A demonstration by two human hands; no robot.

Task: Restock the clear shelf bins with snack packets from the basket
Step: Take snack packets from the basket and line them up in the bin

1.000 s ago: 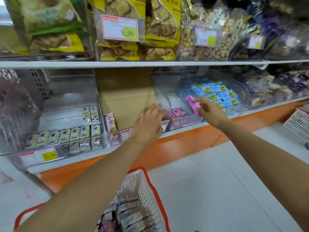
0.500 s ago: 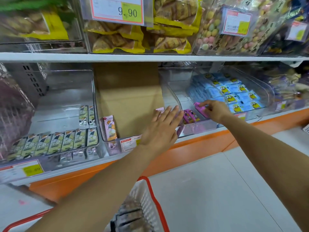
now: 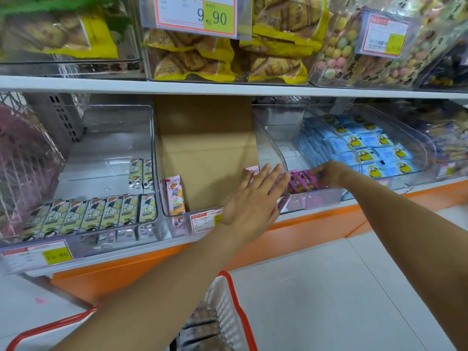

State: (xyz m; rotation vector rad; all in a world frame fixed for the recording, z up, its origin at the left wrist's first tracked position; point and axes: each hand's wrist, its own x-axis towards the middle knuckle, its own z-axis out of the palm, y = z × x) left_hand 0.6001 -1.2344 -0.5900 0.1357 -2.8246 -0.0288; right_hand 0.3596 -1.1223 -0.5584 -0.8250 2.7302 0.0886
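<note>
Magenta snack packets [image 3: 302, 184] stand in a row at the front of a clear shelf bin [image 3: 316, 200] on the lower shelf. My right hand [image 3: 329, 173] reaches into that bin and pinches the rightmost magenta packet. My left hand [image 3: 255, 201] lies flat, fingers straight, against the front wall of the neighbouring clear bin [image 3: 177, 221], which holds a brown cardboard sheet [image 3: 207, 153] and a pale pink packet [image 3: 174, 196]. The white basket [image 3: 228, 307] with a red rim sits low in view under my left arm, with dark packets [image 3: 202, 328] inside.
A bin of green-and-white packets [image 3: 101, 214] stands at the left, a bin of blue packets [image 3: 367, 145] at the right. The upper shelf [image 3: 228, 88] carries yellow cracker bags [image 3: 228, 59] and price tags. An orange base strip [image 3: 316, 221] runs under the shelf above a pale floor.
My right hand has moved down and set the magenta packet against the row at the bin's front. My left hand has stayed at the bin wall. The view has moved closer.
</note>
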